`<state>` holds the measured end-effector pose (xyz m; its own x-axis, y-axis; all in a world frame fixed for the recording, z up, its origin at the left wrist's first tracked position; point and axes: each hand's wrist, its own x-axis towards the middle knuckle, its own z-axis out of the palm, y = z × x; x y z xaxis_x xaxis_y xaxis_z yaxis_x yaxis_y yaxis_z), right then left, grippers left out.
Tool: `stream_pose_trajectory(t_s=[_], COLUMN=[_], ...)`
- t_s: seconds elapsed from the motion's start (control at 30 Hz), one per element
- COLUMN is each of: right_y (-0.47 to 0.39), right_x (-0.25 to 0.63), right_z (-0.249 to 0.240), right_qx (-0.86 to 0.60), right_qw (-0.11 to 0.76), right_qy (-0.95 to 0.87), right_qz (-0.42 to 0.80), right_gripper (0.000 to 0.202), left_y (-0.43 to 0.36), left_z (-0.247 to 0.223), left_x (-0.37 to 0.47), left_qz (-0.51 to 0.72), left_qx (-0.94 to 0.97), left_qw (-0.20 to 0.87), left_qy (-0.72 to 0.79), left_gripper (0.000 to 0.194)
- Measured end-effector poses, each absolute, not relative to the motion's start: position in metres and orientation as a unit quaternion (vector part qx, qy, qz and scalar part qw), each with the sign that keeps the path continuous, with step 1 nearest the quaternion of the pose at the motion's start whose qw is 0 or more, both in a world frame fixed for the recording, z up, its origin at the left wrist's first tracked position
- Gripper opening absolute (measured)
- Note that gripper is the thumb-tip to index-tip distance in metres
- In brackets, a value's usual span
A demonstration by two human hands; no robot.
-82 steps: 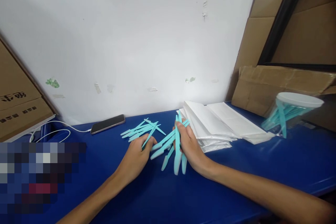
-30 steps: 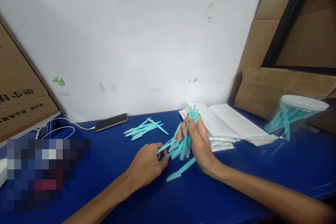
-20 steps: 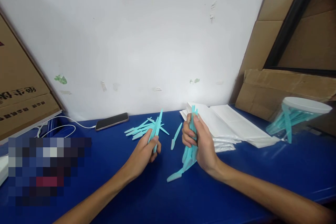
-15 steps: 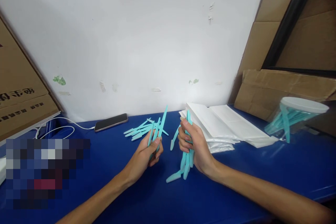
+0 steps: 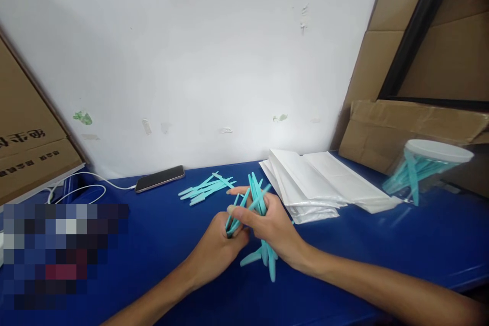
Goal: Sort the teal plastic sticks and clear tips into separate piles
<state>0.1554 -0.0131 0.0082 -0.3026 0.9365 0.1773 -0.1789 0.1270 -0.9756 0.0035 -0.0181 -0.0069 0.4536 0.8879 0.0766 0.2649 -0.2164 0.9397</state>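
Note:
Above the blue table, my left hand [image 5: 225, 244] is closed around a few slim turquoise eyebrow razors [image 5: 237, 213], their narrow ends pointing up. My right hand [image 5: 273, 219] meets it and grips a bigger bunch of the same razors [image 5: 263, 254], whose broad ends hang below the palm. The right thumb and forefinger reach across to the razors in the left hand, and the fingers partly hide both bunches. Beyond the left hand, a loose pile of turquoise razors [image 5: 204, 188] lies on the table.
White padded mailers [image 5: 317, 183] lie right of my hands. Farther right, a clear tub [image 5: 416, 173] with a white lid holds more razors. A phone [image 5: 160, 179] with a white cable lies back left. Cardboard boxes [image 5: 34, 127] and a wall [image 5: 214, 61] bound the blue table [image 5: 168, 249].
My hands have come together, the left moving right toward the right hand. The right thumb and forefinger have opened out toward the left hand's razors. The loose pile has fewer razors showing.

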Motion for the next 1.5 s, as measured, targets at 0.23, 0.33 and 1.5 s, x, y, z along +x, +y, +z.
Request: stream_pose_trajectory(t_s=[0.23,0.33,1.5], right_y=[-0.02,-0.023,-0.01], right_x=[0.151,0.152,0.152], right_z=[0.013,0.01,-0.016], right_qx=[-0.314,-0.341,-0.321], right_qw=[0.464,0.484,0.495], right_qy=[-0.664,-0.685,-0.628], right_qz=[0.496,0.424,0.508], right_gripper=[0.037,0.033,0.038], left_y=[-0.023,-0.025,-0.012], left_z=[-0.005,-0.005,-0.007], left_x=[0.012,0.012,-0.011], left_qz=[0.369,0.385,0.22], left_qx=[0.697,0.688,0.826], left_qw=[0.49,0.501,0.074], left_qy=[0.372,0.358,0.514], left_gripper=[0.006,0.009,0.02])
